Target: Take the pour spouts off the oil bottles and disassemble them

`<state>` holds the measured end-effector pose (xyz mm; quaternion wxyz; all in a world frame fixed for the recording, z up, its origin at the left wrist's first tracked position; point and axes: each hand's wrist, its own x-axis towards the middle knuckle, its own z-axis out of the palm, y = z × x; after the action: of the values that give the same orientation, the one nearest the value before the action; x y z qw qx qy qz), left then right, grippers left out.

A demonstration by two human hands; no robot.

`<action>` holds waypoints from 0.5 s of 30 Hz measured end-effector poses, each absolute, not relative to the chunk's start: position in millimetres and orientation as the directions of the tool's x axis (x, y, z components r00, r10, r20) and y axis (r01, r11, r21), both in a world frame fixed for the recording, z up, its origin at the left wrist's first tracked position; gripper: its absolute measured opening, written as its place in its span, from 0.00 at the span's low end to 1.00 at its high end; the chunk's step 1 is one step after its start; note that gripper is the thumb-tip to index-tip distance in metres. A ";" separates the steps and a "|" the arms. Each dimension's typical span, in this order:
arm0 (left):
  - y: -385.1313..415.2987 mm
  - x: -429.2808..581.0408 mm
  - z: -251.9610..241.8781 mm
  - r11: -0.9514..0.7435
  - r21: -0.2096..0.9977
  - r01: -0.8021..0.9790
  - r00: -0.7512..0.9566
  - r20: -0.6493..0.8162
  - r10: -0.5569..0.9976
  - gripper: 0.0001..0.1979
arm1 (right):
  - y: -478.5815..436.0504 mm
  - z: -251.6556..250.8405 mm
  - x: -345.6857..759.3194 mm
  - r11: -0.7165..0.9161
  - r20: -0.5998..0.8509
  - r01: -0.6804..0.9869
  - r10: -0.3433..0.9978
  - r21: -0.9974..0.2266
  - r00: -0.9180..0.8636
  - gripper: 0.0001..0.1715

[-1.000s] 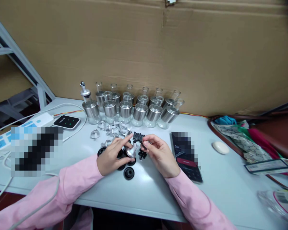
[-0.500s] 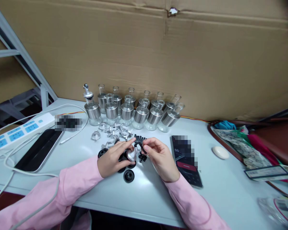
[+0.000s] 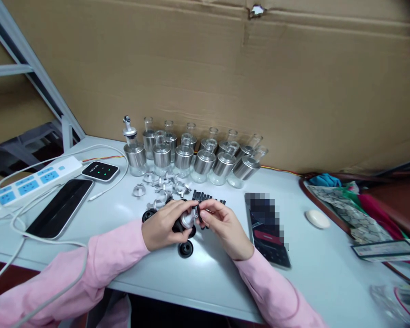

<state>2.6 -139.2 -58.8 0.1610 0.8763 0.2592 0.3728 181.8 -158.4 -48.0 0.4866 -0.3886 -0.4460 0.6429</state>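
Note:
My left hand (image 3: 164, 224) grips a silver conical spout cap (image 3: 187, 220), its fingers above and thumb below. My right hand (image 3: 225, 226) pinches a small black piece (image 3: 198, 213) against the cap's tip. Black strips (image 3: 208, 197) lie in a row just behind my right hand. Loose silver parts (image 3: 164, 183) are heaped behind my left hand. One black round cap (image 3: 185, 248) rests in front of the hands; others are partly hidden under my left hand. Glass bottles with metal sleeves (image 3: 183, 158) stand behind, the leftmost topped with a silver spout (image 3: 129, 129).
At the left are a power strip (image 3: 29, 186), white cables, a dark phone (image 3: 61, 208) and a small device (image 3: 100, 171). Rightward lie another phone (image 3: 268, 237), a white oval object (image 3: 317, 218) and a bag (image 3: 338, 202). A cardboard wall (image 3: 205, 73) rises behind.
My right hand has brought the black piece upright against the silver cap's tip. My left hand still holds the cap. The whole view has shifted slightly.

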 end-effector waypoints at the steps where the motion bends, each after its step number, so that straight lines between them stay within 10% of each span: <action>1: -139.2 2.8 -59.0 -0.815 0.472 0.337 0.582 0.576 0.574 0.26 | -158.5 -47.6 181.8 -0.144 -0.071 -0.292 0.967 -0.945 -0.246 0.11; 15: -136.7 -0.6 -52.7 -0.784 0.578 0.226 0.584 0.564 0.584 0.25 | -157.5 -37.3 185.3 -0.326 -0.176 -0.430 0.919 -0.842 -0.353 0.15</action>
<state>-0.6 -136.7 -52.7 0.2290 0.8601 0.2355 0.3904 185.3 -157.5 -37.3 0.4558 -0.3402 -0.3594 0.7398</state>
